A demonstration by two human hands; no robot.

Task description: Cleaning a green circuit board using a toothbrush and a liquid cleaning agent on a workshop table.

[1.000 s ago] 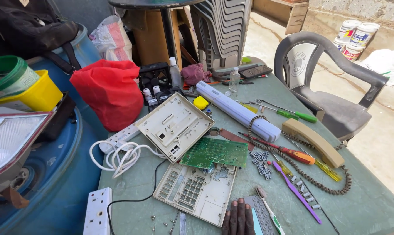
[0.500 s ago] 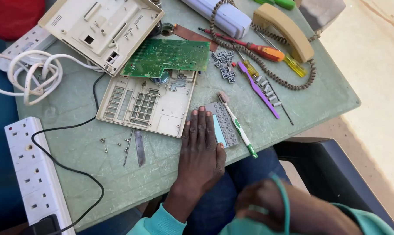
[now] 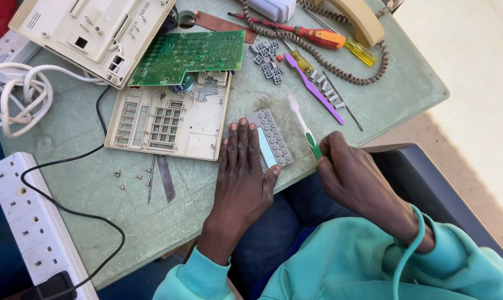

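- Left hand (image 3: 241, 172) pressed flat, fingers spread open, on the grey keypad mat (image 3: 271, 136) near the front edge of the green surface (image 3: 374, 105).
- Right hand (image 3: 349, 175) closed in a grip on the green handle of the toothbrush (image 3: 300, 123), bristles raised just beside the mat's far end.
- Beige phone casing (image 3: 168, 119) touching the mat's left side, green circuit board (image 3: 190, 53) lying partly over its far end.
- Purple tool (image 3: 314, 89), small loose keys and screwdrivers beyond.
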